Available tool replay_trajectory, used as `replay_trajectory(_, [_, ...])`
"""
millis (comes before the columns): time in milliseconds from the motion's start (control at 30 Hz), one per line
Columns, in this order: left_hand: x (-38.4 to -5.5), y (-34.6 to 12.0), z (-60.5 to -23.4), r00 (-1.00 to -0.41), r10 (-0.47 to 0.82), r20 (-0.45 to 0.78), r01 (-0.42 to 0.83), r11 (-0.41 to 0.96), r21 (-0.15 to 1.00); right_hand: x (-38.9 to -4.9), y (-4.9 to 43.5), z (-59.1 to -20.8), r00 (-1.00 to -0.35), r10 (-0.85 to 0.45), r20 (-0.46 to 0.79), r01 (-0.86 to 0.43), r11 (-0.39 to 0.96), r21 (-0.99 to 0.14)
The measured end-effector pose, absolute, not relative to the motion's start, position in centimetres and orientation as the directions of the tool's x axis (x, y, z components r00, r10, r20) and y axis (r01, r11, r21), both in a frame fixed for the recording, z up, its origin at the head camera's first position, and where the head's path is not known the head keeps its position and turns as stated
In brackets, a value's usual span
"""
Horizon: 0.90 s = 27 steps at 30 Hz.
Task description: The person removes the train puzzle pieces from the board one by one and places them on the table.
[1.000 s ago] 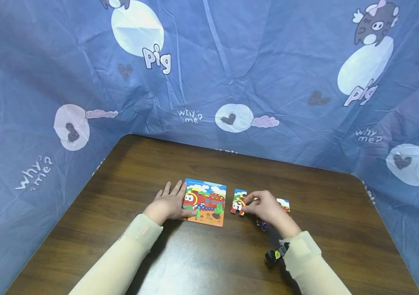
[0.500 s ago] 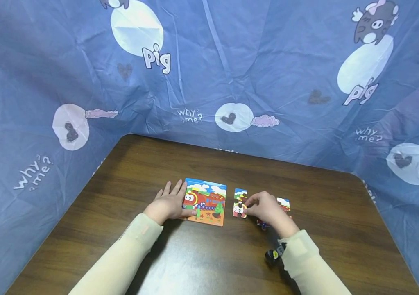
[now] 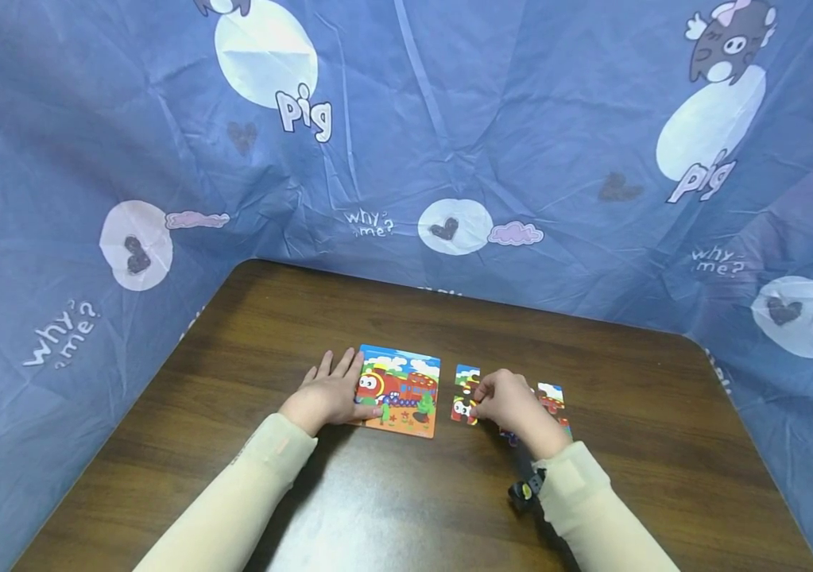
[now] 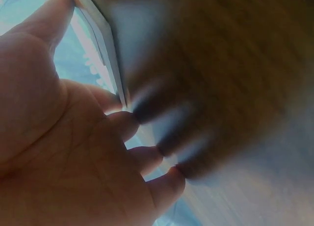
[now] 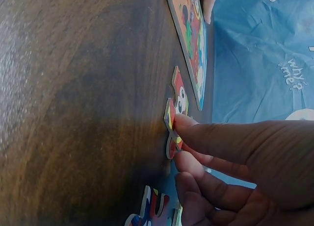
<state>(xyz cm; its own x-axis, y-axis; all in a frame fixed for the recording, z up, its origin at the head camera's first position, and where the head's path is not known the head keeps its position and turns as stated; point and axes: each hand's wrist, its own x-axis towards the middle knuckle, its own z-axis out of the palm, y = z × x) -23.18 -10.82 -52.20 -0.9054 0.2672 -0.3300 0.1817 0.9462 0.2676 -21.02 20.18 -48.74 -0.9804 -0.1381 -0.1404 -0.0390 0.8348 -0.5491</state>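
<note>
A square puzzle board (image 3: 409, 389) with a red cartoon train lies mid-table. My left hand (image 3: 323, 397) rests along its left side, fingers spread and straight, thumb over the lower left part of the picture. To the right of the board, my right hand (image 3: 509, 405) pinches a red jigsaw piece (image 3: 460, 408) with cartoon eyes between thumb and fingers. Just beyond that lies a jigsaw piece (image 3: 466, 373) with clouds and greenery. The right wrist view shows the pinched piece (image 5: 181, 99) low over the wood, partly covered by the thumb.
More jigsaw pieces (image 3: 551, 394) lie right of my right hand, some partly hidden under it. In the right wrist view a blue and red piece (image 5: 156, 206) shows below the fingers. Blue patterned cloth (image 3: 370, 159) hangs behind the brown wooden table (image 3: 349, 310).
The eyed jigsaw piece has shifted slightly toward me, below the cloud piece. My right wrist has moved a little left, uncovering more of the pieces at right. My left hand stays put.
</note>
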Motion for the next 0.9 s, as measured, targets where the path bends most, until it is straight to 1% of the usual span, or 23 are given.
replay_trajectory(300, [-23.0,-10.9,-52.0,-0.909,0.27,-0.319,0.185,0.944,0.272,-21.1,19.9,-48.5,-0.979,-0.161,-0.123,-0.067,0.83,-0.554])
replay_trajectory(700, [-23.2,-10.9,-52.5,-0.906,0.264,-0.33,0.172,0.944,0.283,-21.0,19.9,-48.3,-0.973,-0.173,-0.15,-0.053,0.806,-0.59])
replay_trajectory(900, [-22.1,-10.7,-50.5,-0.907,0.265,-0.329,0.171,0.942,0.288,-20.8,19.4,-47.9,-0.968,-0.206,-0.145,-0.065,0.759,-0.648])
